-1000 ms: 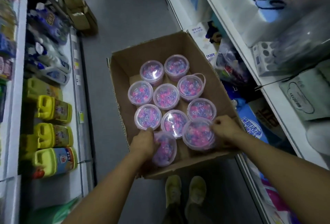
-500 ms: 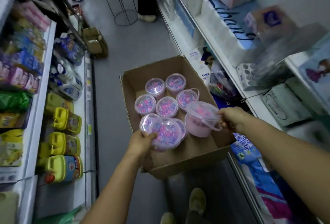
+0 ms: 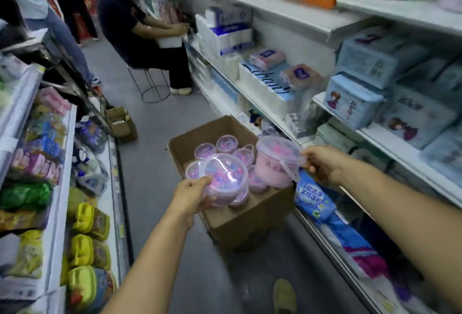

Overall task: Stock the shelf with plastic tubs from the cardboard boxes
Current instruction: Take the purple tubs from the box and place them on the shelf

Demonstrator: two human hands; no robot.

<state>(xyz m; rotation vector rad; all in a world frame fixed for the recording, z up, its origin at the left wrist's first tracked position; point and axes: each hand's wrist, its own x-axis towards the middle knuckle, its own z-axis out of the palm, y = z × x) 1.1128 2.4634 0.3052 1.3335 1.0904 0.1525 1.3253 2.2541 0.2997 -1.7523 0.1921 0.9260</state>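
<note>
1. Cardboard box (image 3: 240, 216): brown corrugated, top flaps open, stood on the grey aisle floor (image 3: 160, 163) just beside the right-hand shelving.
2. Inside the box: round clear plastic tubs (image 3: 226, 143) with flat see-through lids, pink, purple and blue beads visible through them. They sat upright, packed close together.
3. Left tub (image 3: 223, 178): glossy clear lid with glare, tilted toward the camera, held above the box's near half.
4. Left hand (image 3: 190, 197): fingers curled around the tub's near rim and wall, thumb on the lid edge; closed firmly on it. Forearm reached up from lower frame.
5. Right tub (image 3: 275, 163): bucket-shaped, pale pink wall with printed characters, clear lid, thin plastic bail handle (image 3: 291, 172). Held nearly upright over the box's right edge.
6. Right hand (image 3: 322, 163): fingers pinched on the tub's rim at the handle side, closed on it; forearm came in from the right.
7. Right-hand shelves (image 3: 332, 27): white, flat boards, carrying soft-wrapped tissue packs (image 3: 355, 103) in pale blue.
8. Left shelves held yellow jugs (image 3: 87, 251), glossy, moulded handles.
</note>
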